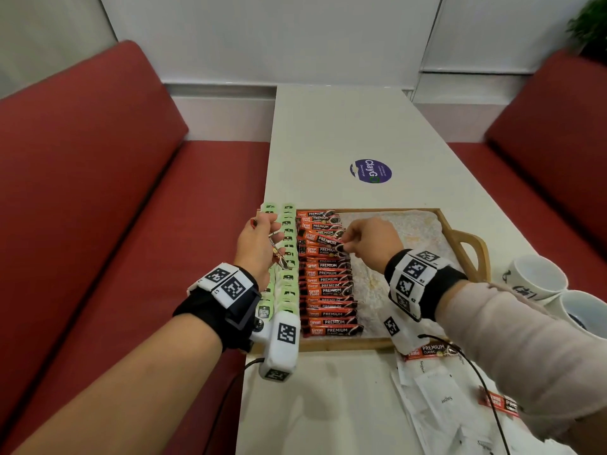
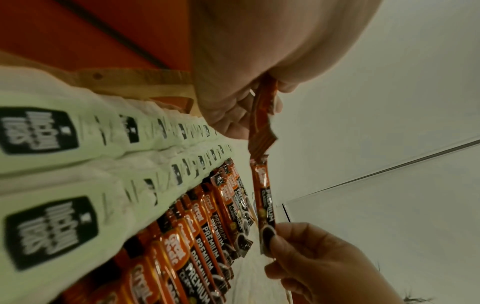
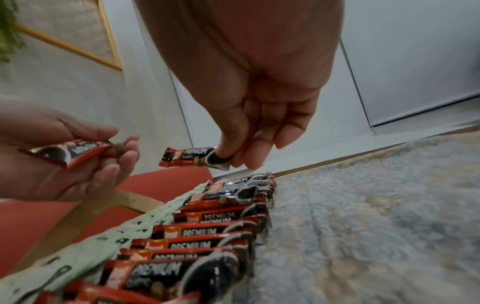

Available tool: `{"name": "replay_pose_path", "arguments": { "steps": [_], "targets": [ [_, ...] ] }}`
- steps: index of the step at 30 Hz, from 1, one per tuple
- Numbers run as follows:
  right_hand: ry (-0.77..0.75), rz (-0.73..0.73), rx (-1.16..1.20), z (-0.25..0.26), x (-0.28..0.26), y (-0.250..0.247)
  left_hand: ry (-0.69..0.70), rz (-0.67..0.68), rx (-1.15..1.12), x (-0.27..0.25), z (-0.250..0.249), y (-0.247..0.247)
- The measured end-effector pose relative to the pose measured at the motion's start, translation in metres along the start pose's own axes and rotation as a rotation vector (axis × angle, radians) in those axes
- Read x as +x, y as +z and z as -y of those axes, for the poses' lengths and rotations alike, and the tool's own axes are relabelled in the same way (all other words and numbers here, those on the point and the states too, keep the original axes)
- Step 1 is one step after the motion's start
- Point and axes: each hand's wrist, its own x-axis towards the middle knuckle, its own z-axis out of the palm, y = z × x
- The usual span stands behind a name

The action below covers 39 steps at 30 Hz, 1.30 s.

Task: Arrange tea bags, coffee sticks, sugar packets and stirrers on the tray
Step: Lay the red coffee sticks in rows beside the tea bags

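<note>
Coffee stick point(image 1: 328, 241) hung over the tray point(image 1: 473, 244), pinched at its dark end by your right hand point(image 1: 369, 239); you did best to lower it flat into the row's gap, edges aligned. Your left hand point(image 1: 258, 246) gripped spare sticks point(image 3: 67, 153) above the tea bags point(image 1: 288, 254).

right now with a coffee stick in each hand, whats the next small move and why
Probably lower the right hand and lay its pinched coffee stick flat into the coffee row. It hangs tilted just above that row, while the left hand holds a spare stick.
</note>
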Motion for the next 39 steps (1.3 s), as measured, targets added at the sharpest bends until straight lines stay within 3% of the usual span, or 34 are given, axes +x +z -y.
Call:
{"name": "replay_pose_path", "arguments": {
  "steps": [10, 24, 27, 33, 39],
  "targets": [
    [0.025, 0.086, -0.216, -0.001, 0.001, 0.008, -0.008, -0.012, 0.005, 0.004, 0.004, -0.001],
    [0.014, 0.074, -0.258, -0.003, 0.002, 0.008, -0.029, 0.018, 0.014, 0.006, 0.006, 0.001],
    [-0.061, 0.064, -0.167, 0.007, -0.004, 0.008, -0.029, 0.032, 0.009, 0.003, 0.005, 0.002],
    [-0.299, 0.255, -0.009, 0.047, -0.03, 0.015, 0.042, 0.063, 0.025, -0.007, 0.004, 0.011],
    [-0.187, 0.323, 0.429, 0.052, -0.036, 0.013, 0.138, 0.069, 0.129, -0.012, 0.008, 0.01]
  ]
}}
